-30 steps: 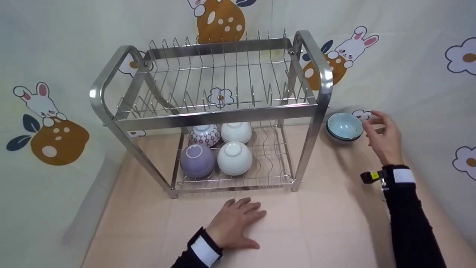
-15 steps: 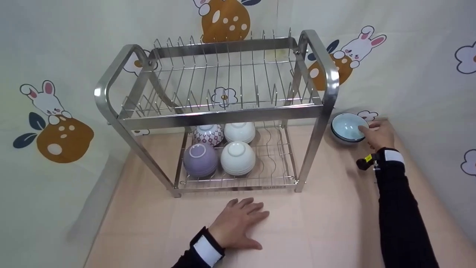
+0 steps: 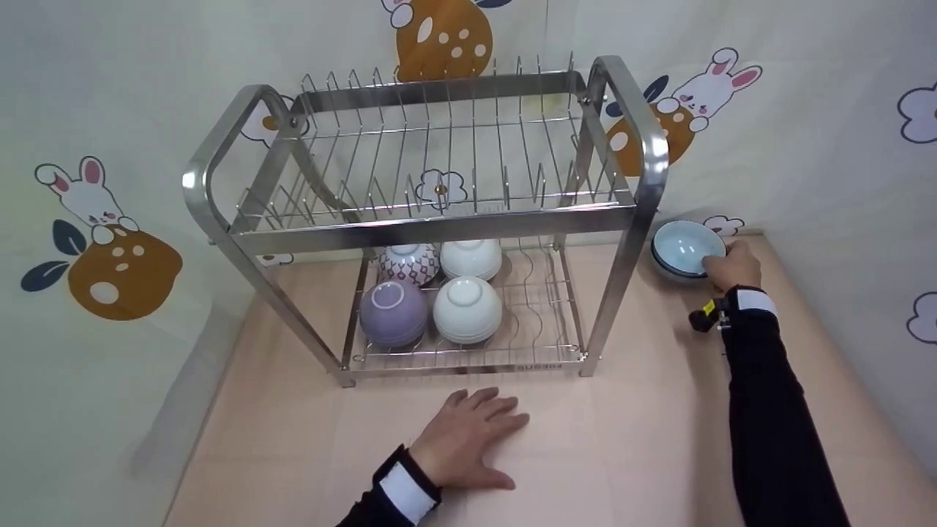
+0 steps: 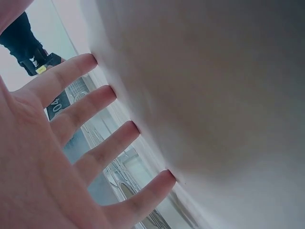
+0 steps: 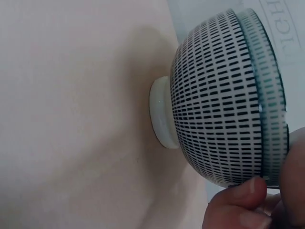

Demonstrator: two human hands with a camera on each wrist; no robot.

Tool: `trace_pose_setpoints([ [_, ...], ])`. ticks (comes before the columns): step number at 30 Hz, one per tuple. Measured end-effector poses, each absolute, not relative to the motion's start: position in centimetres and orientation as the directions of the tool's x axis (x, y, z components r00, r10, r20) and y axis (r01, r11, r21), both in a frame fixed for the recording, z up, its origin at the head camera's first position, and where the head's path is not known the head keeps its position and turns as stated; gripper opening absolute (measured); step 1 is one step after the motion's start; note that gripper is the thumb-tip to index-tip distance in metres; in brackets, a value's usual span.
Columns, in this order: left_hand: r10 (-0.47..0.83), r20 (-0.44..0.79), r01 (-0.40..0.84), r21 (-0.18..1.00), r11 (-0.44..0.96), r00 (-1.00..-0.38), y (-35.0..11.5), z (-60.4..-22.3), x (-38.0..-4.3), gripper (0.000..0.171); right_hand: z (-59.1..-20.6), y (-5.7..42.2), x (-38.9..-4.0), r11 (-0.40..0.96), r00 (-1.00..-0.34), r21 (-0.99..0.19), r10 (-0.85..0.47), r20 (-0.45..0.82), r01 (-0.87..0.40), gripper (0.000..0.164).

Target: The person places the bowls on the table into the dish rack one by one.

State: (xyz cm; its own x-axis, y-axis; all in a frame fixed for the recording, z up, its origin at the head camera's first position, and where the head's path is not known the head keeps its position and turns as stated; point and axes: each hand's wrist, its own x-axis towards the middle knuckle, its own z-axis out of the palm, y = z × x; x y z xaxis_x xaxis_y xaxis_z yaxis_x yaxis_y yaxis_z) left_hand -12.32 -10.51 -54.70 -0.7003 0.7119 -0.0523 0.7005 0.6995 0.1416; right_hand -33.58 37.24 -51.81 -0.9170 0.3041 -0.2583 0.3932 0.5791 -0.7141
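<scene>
My right hand (image 3: 734, 268) pinches the near right edge of a bowl (image 3: 687, 245) with a pale blue inside, the thumb over the rim and curled fingers against the outside. In the right wrist view, this bowl (image 5: 217, 102) has rows of dark dashes on white and a white foot on the tabletop. A second rim shows just above its own, as of nested bowls. My left hand (image 3: 468, 441) rests palm down on the table in front of the rack, fingers spread. Its fingertips (image 4: 131, 128) touch the surface in the left wrist view.
A two-tier steel dish rack (image 3: 439, 225) stands mid-table. Upside down on its lower tier sit a purple bowl (image 3: 394, 315), white bowls (image 3: 468, 311) and a red-patterned bowl (image 3: 410, 265). The upper tier has upright wire dividers. A printed curtain (image 3: 820, 146) hangs behind.
My right hand has moved left and in to the bowl, and its thumb and fingers have closed on the rim. The left hand keeps its place on the table.
</scene>
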Motion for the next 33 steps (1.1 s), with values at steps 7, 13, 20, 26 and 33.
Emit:
trace_pose_setpoints([
  [7,0.719,-0.050,0.710,0.126,0.693,-0.693,-10.5,-54.6,-12.3,0.088,-51.9,37.2,-33.7,0.703,-0.947,-0.646,0.301,-0.110,0.299,0.067],
  [13,0.715,-0.055,0.706,0.122,0.698,-0.697,-10.6,-54.7,-12.3,0.088,-51.5,36.8,-33.9,0.748,-0.942,-0.605,0.337,-0.006,0.272,0.061],
  [20,0.716,-0.056,0.706,0.127,0.697,-0.696,-10.6,-54.8,-12.3,0.089,-50.9,35.9,-34.1,0.737,-0.941,-0.636,0.335,0.054,0.226,0.061],
  [26,0.711,-0.050,0.700,0.135,0.701,-0.702,-10.7,-54.7,-12.3,0.088,-50.7,34.8,-33.5,0.659,-0.909,-0.715,0.408,0.082,0.232,0.055],
  [33,0.714,-0.054,0.703,0.137,0.698,-0.698,-10.6,-54.7,-12.4,0.089,-49.7,33.0,-32.6,0.522,-0.869,-0.824,0.488,0.079,0.218,0.052],
])
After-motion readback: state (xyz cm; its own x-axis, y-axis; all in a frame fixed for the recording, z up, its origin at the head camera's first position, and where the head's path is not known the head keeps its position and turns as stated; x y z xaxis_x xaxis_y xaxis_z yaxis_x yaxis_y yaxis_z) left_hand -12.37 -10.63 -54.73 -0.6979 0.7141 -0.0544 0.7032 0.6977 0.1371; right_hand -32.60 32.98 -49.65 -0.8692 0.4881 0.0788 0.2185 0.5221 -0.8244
